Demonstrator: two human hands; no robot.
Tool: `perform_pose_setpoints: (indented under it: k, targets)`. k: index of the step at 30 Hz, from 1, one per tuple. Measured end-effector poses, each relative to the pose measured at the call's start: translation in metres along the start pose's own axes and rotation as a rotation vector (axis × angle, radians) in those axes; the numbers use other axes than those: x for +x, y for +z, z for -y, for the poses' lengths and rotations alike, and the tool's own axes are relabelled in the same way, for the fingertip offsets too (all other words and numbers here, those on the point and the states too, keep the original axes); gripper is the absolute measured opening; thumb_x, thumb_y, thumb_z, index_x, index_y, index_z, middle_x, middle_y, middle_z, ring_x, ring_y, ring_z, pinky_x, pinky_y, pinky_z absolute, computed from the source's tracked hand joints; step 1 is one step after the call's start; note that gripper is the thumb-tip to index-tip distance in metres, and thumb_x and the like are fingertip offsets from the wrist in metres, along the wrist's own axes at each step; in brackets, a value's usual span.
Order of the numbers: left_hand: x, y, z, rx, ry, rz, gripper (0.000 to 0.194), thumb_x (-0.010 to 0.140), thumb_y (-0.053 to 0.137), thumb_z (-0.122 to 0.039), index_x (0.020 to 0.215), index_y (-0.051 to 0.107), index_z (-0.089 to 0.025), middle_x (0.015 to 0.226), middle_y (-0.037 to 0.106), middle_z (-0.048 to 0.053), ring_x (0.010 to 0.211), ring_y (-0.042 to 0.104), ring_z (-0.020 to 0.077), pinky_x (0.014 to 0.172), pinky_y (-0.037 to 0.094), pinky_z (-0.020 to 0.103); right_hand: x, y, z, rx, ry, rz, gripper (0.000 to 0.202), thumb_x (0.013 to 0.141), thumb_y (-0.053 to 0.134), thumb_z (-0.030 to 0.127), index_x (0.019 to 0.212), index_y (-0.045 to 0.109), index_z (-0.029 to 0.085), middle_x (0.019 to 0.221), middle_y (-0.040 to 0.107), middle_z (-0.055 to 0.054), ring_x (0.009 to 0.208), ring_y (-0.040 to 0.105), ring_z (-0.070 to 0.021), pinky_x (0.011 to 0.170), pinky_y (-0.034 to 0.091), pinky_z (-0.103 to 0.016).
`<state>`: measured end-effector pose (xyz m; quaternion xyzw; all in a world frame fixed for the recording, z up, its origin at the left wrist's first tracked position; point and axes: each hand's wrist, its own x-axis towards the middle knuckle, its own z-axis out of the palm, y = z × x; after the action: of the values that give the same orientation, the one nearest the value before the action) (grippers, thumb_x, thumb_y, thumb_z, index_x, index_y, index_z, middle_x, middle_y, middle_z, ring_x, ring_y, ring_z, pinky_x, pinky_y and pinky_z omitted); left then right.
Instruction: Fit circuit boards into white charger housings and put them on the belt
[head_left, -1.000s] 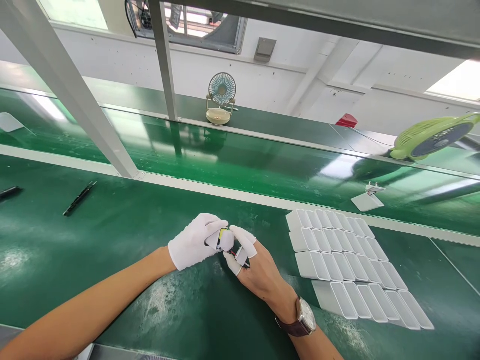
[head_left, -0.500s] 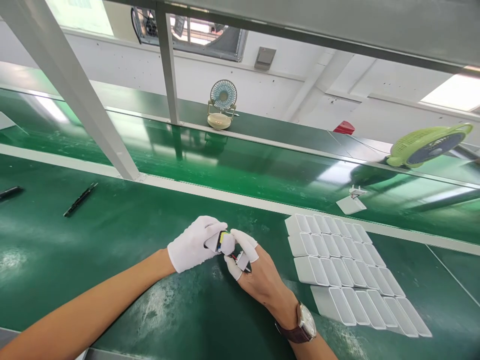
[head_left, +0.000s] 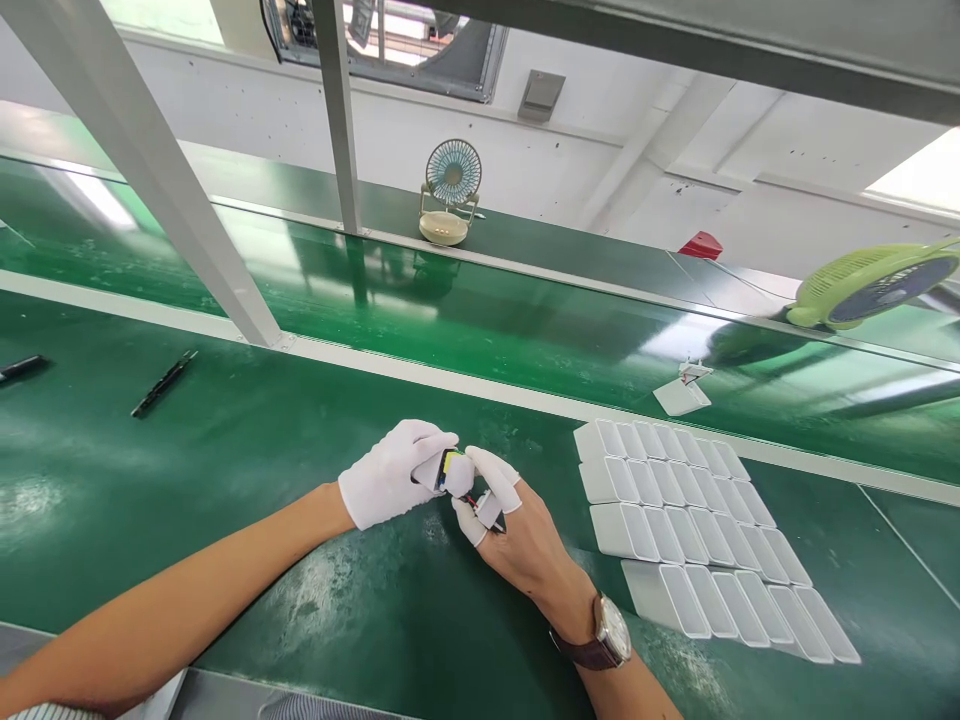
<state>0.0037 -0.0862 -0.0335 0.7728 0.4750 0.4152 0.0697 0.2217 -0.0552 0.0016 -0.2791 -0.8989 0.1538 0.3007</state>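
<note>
Two hands (head_left: 386, 478) (head_left: 529, 545), one held device (head_left: 458, 475); four rows of white casings (head_left: 637, 532)

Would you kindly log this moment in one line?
Left hand: gloved, holding yellow-and-white part | Right hand: fingertips covered, holding white block | Right side: rows of white casings | Left side: black pen-like tool

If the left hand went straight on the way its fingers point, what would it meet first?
Beyond the part in its fingers, the left hand would probably meet the right hand, just across from it; depth is unclear in this one view.
</note>
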Motion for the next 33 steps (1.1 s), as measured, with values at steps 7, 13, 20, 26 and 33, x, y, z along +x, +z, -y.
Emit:
perform_pose_setpoints:
  k: [7,13,20,26,33]
  targets:
    - [-0.003,0.001,0.003,-0.017,-0.019,0.023,0.056,0.086,0.067,-0.021,0.137,0.045,-0.025,0.120,0.059,0.012,0.111,0.060,0.0253,0.090,0.057,0.042,-0.001,0.001,-0.001,0.028,0.021,0.015,0.059,0.094,0.057,0.022,0.150,0.037,0.024,0.131,0.063,-0.014,0.119,0.064,-0.0281,0.097,0.059,-0.044]
    - [-0.004,0.001,0.004,-0.027,-0.034,0.051,0.063,0.082,0.070,-0.020,0.138,0.042,-0.027,0.120,0.059,0.011,0.112,0.060,0.0259,0.091,0.056,0.044,-0.001,0.004,0.000,0.025,0.041,0.029,0.058,0.094,0.056,0.023,0.150,0.038,0.024,0.129,0.064,-0.014,0.118,0.064,-0.0285,0.098,0.058,-0.045]
    - [0.005,-0.004,-0.005,-0.098,0.064,0.083,0.070,0.081,0.065,-0.015,0.144,0.035,-0.023,0.108,0.065,0.009,0.106,0.063,0.0245,0.090,0.055,0.042,-0.003,0.005,0.001,0.108,0.116,0.053,0.060,0.093,0.064,0.037,0.147,0.042,0.024,0.123,0.066,-0.013,0.110,0.067,-0.0285,0.092,0.060,-0.045]
    - [0.003,-0.012,0.000,-0.157,-0.225,0.116,0.035,0.081,0.070,-0.027,0.116,0.066,-0.021,0.101,0.071,0.008,0.098,0.066,0.0244,0.088,0.056,0.040,-0.003,-0.006,-0.003,0.259,0.090,-0.016,0.044,0.101,0.050,0.039,0.142,0.049,0.024,0.120,0.068,-0.011,0.108,0.068,-0.0246,0.096,0.058,-0.043]
    - [0.007,-0.024,0.001,-0.592,-0.672,0.203,0.036,0.089,0.064,-0.044,0.115,0.070,-0.020,0.117,0.073,0.007,0.103,0.070,0.0236,0.094,0.058,0.038,0.000,0.011,-0.007,0.074,0.010,0.039,0.043,0.098,0.053,0.022,0.140,0.054,0.031,0.143,0.054,-0.012,0.130,0.056,-0.0264,0.104,0.055,-0.046]
